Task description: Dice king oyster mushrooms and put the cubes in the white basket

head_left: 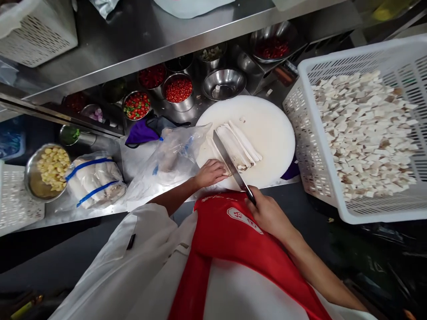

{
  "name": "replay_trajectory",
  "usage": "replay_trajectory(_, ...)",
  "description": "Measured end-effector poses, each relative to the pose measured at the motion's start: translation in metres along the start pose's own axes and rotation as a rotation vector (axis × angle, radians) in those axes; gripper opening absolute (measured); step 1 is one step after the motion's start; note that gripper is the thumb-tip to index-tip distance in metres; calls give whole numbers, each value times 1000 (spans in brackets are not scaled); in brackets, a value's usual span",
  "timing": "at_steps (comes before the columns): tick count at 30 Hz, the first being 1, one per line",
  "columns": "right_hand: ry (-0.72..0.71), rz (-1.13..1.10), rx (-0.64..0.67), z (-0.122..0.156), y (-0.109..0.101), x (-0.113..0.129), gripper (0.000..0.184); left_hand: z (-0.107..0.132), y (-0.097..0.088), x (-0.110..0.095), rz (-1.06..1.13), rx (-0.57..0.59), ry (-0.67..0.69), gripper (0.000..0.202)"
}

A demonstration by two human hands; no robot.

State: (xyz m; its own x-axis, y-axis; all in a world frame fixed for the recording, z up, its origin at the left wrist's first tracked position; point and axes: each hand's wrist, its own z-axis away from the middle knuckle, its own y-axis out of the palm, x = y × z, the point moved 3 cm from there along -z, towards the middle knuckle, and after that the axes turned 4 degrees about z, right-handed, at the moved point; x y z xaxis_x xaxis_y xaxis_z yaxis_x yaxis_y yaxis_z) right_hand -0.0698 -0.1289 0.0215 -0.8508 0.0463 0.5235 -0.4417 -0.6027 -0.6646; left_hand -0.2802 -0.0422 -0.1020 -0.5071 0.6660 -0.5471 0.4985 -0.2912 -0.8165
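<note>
My right hand [267, 210] is closed round the handle of a long kitchen knife [227, 159]. Its blade lies slantwise over pale king oyster mushroom strips [246, 141] on a round white cutting board [279, 133]. At the board's near left edge, my left hand [212, 172] presses its curled fingers on the near end of the mushroom, left of the blade. Part of the leftmost strip is hidden behind the blade and fingers. A clear plastic bag [182, 149] with a pale piece inside overlaps the board's left edge.
A white basket [320, 178] of chopped mushroom pieces [370, 138] stands at right. Bowls of chopped chillies [179, 90] and a steel bowl [224, 84] sit behind the board, under a metal shelf [133, 53]. Leftward are a mushroom pack [96, 180] and a bowl of garlic cloves [53, 168].
</note>
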Motion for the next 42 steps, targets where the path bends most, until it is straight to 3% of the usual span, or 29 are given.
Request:
replay_trajectory(4,-13,67,68,-4,-6,8,33,-6,-2,-2,37,52,10,28)
replay_trajectory(7,9,91,113,-16,1,4,29,-8,-4,-3,63,74,11,28)
replay_trajectory(13,33,53,7,-40,21,-5,36,-3,-5,-1,71,32,50,27)
replay_trajectory(17,14,33,-14,-22,13,-1,38,5,-1,1,63,-32,108,22)
replay_trajectory(22,10,42,103,-1,7,7,32,7,5,4,64,3,84,22)
replay_trajectory(25,62,98,122,-15,15,10,28,6,6,4,61,43,73,23)
replay_trajectory(31,59,120,28,-47,19,13,34,3,-4,0,10,46,132,23)
replay_trajectory(37,10,-32,-85,-11,6,9,36,-1,-19,5,-62,179,180,24)
replay_trajectory(40,1,-145,-153,12,3,2,37,-10,-29,21,-115,181,81,25)
replay_trajectory(42,12,-217,-201,24,3,-5,37,-19,-37,33,-156,130,-11,42)
